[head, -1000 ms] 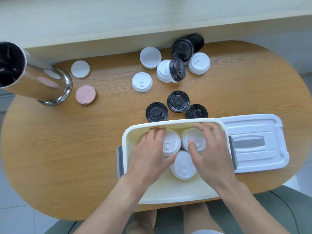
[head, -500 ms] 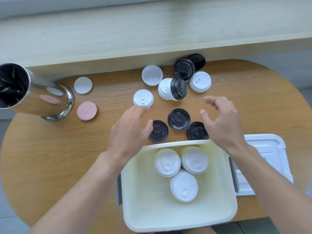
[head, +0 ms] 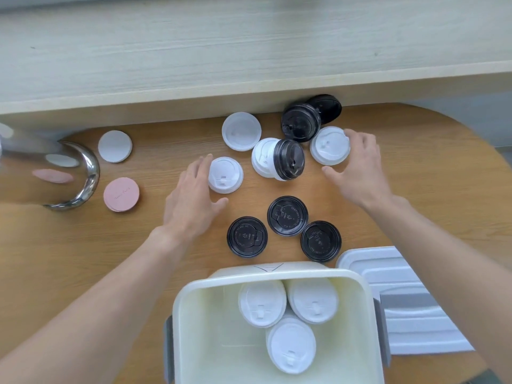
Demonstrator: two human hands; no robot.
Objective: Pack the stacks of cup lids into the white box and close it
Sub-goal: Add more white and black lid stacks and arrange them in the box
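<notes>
Both hands are stretched out over the wooden table (head: 415, 151), fingers spread and holding nothing yet. The left hand (head: 191, 200) curls around the left side of a white lid stack (head: 225, 175), fingertips at its edge and thumb just below it; whether it is gripping cannot be told. The right hand (head: 360, 170) cups another white lid stack (head: 329, 146), fingers touching its far right rim, thumb near its lower edge.

Between the hands lies a tipped-over stack of white lids capped with a black one (head: 278, 159). Beyond it sit an upturned white lid (head: 241, 131) and a leaning black lid stack (head: 301, 122). Nearer the person than the hands, three black lid stacks (head: 287, 216) stand close together. Below those, between the forearms, is the open white box (head: 221, 342) with three white lid stacks (head: 291, 345) inside at its far end. The box cover (head: 401, 275) lies flat beside it, under the right forearm.

Left of the left hand are a pink disc (head: 121, 194), a white disc (head: 115, 146) and a shiny metal container (head: 55, 173).
</notes>
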